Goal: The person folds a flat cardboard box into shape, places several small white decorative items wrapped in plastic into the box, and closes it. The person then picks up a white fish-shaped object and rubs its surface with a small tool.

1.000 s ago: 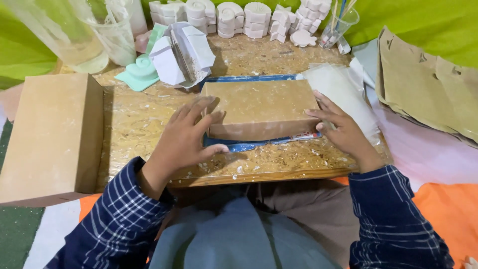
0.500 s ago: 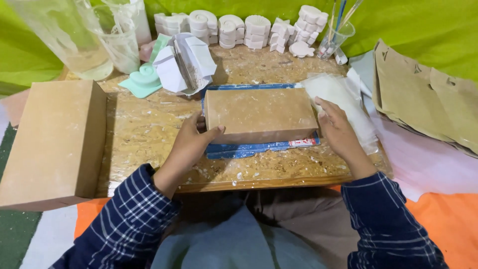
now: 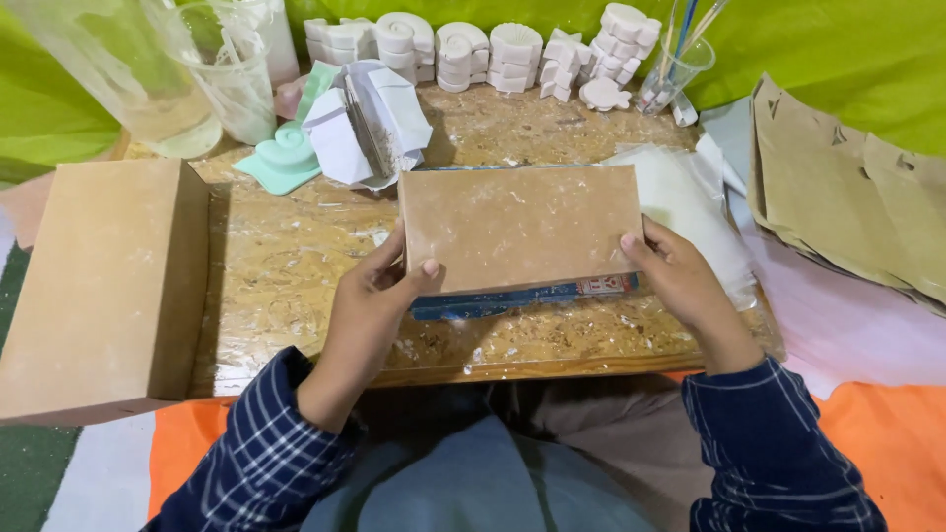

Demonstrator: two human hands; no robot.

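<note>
Brown slab (image 3: 520,229) sits between both hands over the wooden table (image 3: 296,266), tilted up off a blue-edged board (image 3: 522,296). Left hand (image 3: 370,305) clamps its left edge, right hand (image 3: 680,281) clamps its right edge, hands well apart.

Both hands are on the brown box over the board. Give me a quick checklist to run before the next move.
1. Left hand on the brown box: ok, thumb on top at the left edge.
2. Right hand on it: ok, at the right edge.
3. Box level: cannot tell; it looks tilted toward the camera.
4. Blue flat piece under the box: cannot tell if touching.
5. Room on the left: ok, the large brown box stands apart.
6. Folded white paper behind: not ok, close to the far edge.
</note>
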